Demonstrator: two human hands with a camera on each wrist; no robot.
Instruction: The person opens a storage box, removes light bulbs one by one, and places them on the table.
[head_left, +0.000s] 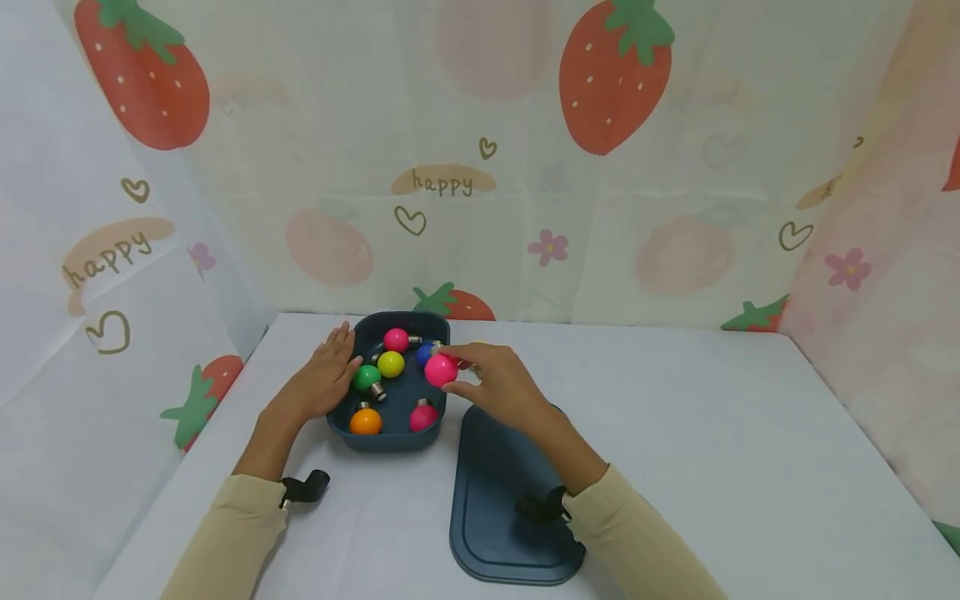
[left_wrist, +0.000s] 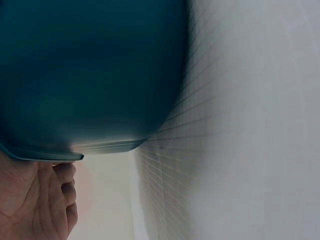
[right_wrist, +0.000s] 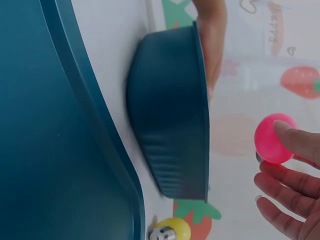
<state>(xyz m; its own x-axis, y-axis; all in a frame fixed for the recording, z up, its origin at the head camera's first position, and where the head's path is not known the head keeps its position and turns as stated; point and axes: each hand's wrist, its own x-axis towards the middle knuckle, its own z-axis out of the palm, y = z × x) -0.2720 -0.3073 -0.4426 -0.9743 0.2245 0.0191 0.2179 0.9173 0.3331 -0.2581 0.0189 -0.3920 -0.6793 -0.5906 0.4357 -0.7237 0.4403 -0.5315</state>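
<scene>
My right hand (head_left: 504,382) pinches a bright pink light bulb (head_left: 441,371) between thumb and fingers, above the right rim of a dark blue box (head_left: 386,442). In the right wrist view, the pink bulb (right_wrist: 272,142) is held clear of the box (right_wrist: 170,110). My left hand (head_left: 324,372) rests along the box's left rim with straight fingers, the thumb over the edge; the left wrist view shows its palm beside the box wall (left_wrist: 90,85). Inside lie a pink bulb (head_left: 396,339), a blue one (head_left: 426,355), a yellow one (head_left: 391,364), a green one (head_left: 367,378), an orange one (head_left: 366,421) and a darker pink one (head_left: 423,417).
A dark blue lid (head_left: 510,517) lies on the white table (head_left: 712,450), right of the box and partly under my right forearm. At the right wrist view's lower edge shows another yellow bulb (right_wrist: 181,229). Strawberry-print cloth (head_left: 517,250) hangs behind and at both sides.
</scene>
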